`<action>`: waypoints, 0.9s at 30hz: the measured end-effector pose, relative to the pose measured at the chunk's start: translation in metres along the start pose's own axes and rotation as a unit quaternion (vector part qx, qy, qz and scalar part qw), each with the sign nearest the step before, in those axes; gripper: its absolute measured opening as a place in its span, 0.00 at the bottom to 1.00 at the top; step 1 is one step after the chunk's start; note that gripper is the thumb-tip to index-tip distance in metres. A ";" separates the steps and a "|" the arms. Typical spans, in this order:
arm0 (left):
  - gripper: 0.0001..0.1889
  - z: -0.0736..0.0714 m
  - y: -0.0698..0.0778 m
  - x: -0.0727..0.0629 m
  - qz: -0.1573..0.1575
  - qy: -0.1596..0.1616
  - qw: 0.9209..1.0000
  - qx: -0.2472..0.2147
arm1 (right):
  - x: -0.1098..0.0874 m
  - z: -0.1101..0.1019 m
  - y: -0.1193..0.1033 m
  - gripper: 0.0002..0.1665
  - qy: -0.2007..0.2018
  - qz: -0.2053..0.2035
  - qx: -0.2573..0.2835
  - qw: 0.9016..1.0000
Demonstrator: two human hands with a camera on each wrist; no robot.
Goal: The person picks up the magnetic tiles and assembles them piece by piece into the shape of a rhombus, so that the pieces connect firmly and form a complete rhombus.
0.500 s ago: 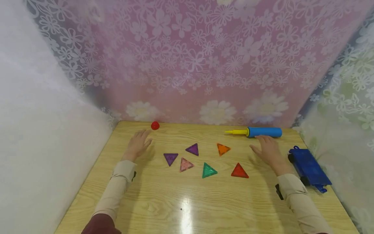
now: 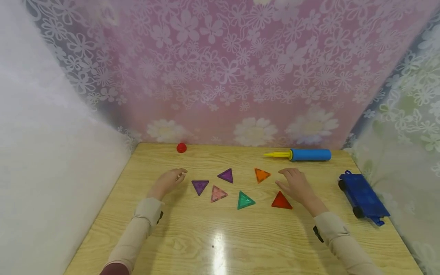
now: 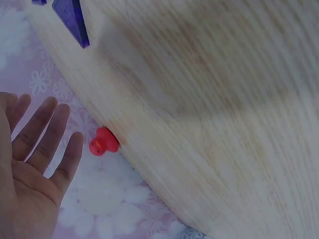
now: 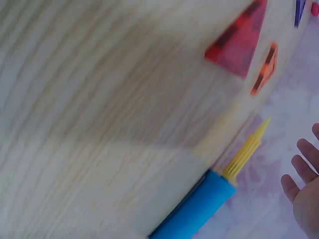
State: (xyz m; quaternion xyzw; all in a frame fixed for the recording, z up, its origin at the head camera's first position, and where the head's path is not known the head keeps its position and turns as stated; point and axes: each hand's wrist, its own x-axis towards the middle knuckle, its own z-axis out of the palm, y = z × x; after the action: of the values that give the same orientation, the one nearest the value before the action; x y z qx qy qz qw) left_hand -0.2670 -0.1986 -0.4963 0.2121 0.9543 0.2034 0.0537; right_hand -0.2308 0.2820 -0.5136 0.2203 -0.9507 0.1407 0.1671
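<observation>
On the wooden table (image 2: 220, 236) the person's left hand (image 2: 169, 181) hovers with relaxed, slightly bent fingers and holds nothing; its fingertips lie just left of the purple triangle (image 2: 200, 186) that points toward the near edge. The left wrist view shows the palm (image 3: 30, 169) spread, fingers apart. The right hand (image 2: 296, 185) is also loose and empty, sitting between the orange triangle (image 2: 262, 175) on its left and the red triangle (image 2: 281, 201) just near it; whether it touches the red one is hard to say from the head view. Between the hands lie a second purple triangle (image 2: 226, 175), a pink triangle (image 2: 218, 193) and a green triangle (image 2: 245, 201), all flat on the table and apart from one another. At the far edge a small red ball (image 2: 181, 148) sits to the left and a blue pump (image 2: 310, 154) with a yellow nozzle lies to the right. A blue toy cart (image 2: 362, 198) stands at the right edge.
</observation>
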 end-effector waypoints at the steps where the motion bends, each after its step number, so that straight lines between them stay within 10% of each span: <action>1: 0.18 0.002 0.002 -0.001 0.004 -0.002 1.000 -0.001 | 0.000 0.002 -0.003 0.23 0.005 -0.011 0.002 1.000; 10: 0.16 0.022 0.013 -0.011 0.062 0.007 0.998 0.017 | -0.001 0.024 -0.029 0.22 -0.005 -0.061 0.029 0.998; 27: 0.24 0.057 0.024 -0.025 0.077 -0.022 0.996 0.032 | -0.003 0.056 -0.081 0.30 -0.067 -0.087 0.069 0.992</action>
State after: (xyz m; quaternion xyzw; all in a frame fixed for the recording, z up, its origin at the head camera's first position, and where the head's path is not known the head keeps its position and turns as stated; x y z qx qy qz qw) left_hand -0.2250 -0.1687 -0.5383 0.2908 0.9398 0.1716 0.0525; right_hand -0.2053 0.1943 -0.5502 0.3218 -0.9250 0.1759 0.0991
